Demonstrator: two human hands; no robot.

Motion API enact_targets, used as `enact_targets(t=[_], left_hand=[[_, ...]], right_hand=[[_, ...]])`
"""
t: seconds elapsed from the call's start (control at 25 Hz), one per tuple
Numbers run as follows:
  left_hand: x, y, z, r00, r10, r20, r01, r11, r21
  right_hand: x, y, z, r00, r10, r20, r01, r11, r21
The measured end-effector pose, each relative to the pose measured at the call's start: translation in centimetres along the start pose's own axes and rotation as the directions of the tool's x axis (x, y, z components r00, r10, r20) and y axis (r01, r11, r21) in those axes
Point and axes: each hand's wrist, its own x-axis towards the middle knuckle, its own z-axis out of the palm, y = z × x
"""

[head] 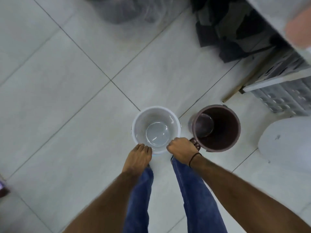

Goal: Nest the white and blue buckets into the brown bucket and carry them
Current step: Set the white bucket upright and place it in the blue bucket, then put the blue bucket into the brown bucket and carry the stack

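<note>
The white bucket (pixel 156 130) (light, rigid, probably slick) is gripped at its near rim by the left hand (pixel 138 158) and right hand (pixel 181 151), fingers clamped, just left of the brown bucket (pixel 217 128).

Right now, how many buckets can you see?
2 clearly: a white bucket at the person's feet, a brown bucket to its right. A blue sliver under the white rim suggests a third, mostly hidden.

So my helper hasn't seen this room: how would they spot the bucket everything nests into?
Find the grey slatted plastic crate on the tiled floor. Just below it stands the round brown plastic bucket, dark inside, unlike the white plastic bucket beside it.
</note>
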Motion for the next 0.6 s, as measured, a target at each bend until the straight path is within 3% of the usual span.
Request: enact_targets(t=[0.16, 0.36, 0.44, 0.52, 0.6], left_hand=[[3.9, 0.0, 9.5, 0.995, -0.017, 0.097, 0.022, 0.998, -0.053], [6.8, 0.2, 13.7, 0.991, -0.045, 0.126, 0.048, 0.999, -0.019], [7.2, -0.4, 14.8, 0.993, -0.092, 0.078, 0.105, 0.977, -0.185], [7.4, -1.3, 14.7, 0.945, -0.327, -0.006, 0.282, 0.822, -0.494], [8.2, -3.4, 14.4, 0.763, -0.645, -0.036, 0.417, 0.534, -0.736]], right_hand=[[5.8, -0.1, 6.5, 0.995, 0.092, 0.038, -0.093, 0.996, 0.018], [9.8, -0.1, 12.3, 0.983, 0.12, 0.137, -0.118, 0.993, -0.021], [10.2, 0.0, 13.5, 0.984, 0.144, 0.104, -0.151, 0.986, 0.063], [10.2, 0.6, 13.7, 0.946, 0.319, -0.056, -0.288, 0.907, 0.309], [10.4, 1.7, 13.1, 0.75, 0.641, -0.16, -0.405, 0.637, 0.656]])
